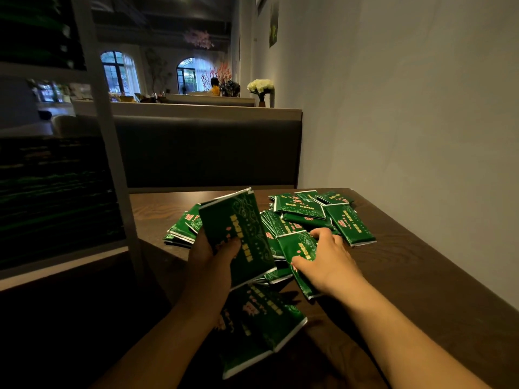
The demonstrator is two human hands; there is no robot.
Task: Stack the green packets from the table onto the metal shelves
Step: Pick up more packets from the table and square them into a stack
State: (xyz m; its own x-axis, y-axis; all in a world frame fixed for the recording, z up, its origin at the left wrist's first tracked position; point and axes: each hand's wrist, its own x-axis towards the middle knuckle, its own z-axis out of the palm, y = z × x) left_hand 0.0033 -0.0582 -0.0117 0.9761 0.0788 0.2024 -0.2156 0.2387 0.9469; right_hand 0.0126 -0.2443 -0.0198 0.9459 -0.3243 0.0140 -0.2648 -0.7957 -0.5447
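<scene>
Packets (303, 217) litter the dark table (421, 262). Left hand (209, 258) grips one packet (238, 234) upright (thumb across its face). Right hand (327, 262) pinches another packet (297, 251).

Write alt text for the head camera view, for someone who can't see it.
Left hand holds a green packet upright while the right hand grips another packet on the pile spread over a dark table. Metal shelves stand at left.

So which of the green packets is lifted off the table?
The big packet gripped by the left hand: it is tilted up above the pile, which lies flat on the table.
</scene>
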